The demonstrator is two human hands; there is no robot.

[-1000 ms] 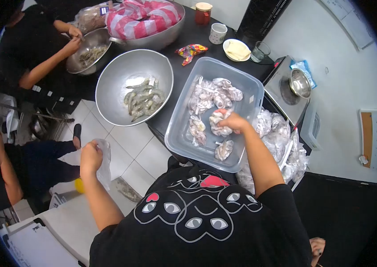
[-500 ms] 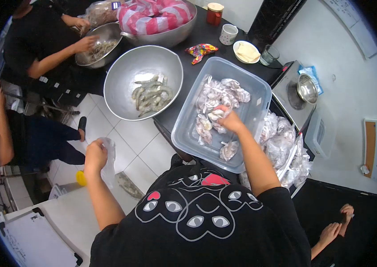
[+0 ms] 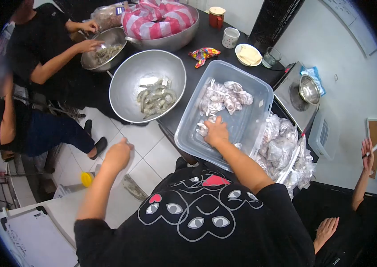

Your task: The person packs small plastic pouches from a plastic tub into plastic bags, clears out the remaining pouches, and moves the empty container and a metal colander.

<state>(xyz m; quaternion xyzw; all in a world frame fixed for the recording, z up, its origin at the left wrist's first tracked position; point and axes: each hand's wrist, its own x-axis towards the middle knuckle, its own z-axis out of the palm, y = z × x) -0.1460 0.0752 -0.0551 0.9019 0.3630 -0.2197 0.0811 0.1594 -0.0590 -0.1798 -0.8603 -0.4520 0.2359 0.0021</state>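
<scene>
My right hand (image 3: 217, 133) reaches into a clear plastic tub (image 3: 246, 153), its fingers closed on a small knotted plastic bag (image 3: 202, 128) with pale contents. More knotted bags (image 3: 228, 95) lie grouped at the tub's far end; another is mostly hidden behind my forearm. My left hand (image 3: 118, 155) is held out over the floor to the left, fingers curled. A clear plastic bag seems to be in it, mostly hidden by the hand. Between my hands and farther forward, a large metal bowl (image 3: 124, 73) holds several raw shrimp (image 3: 157, 99).
Filled plastic bags (image 3: 282, 142) are heaped right of the tub. A co-worker's hand (image 3: 88, 46) is over another shrimp bowl (image 3: 103, 55). Behind stand a striped bag (image 3: 159, 20), a cup (image 3: 230, 38), a small dish (image 3: 248, 54) and a glass (image 3: 271, 57). Another person's hands (image 3: 326, 229) show at right.
My right hand has moved left and nearer me inside the tub, to a bag at its left side. My left hand has shifted right, and its plastic bag shows less. The person at right raised one hand.
</scene>
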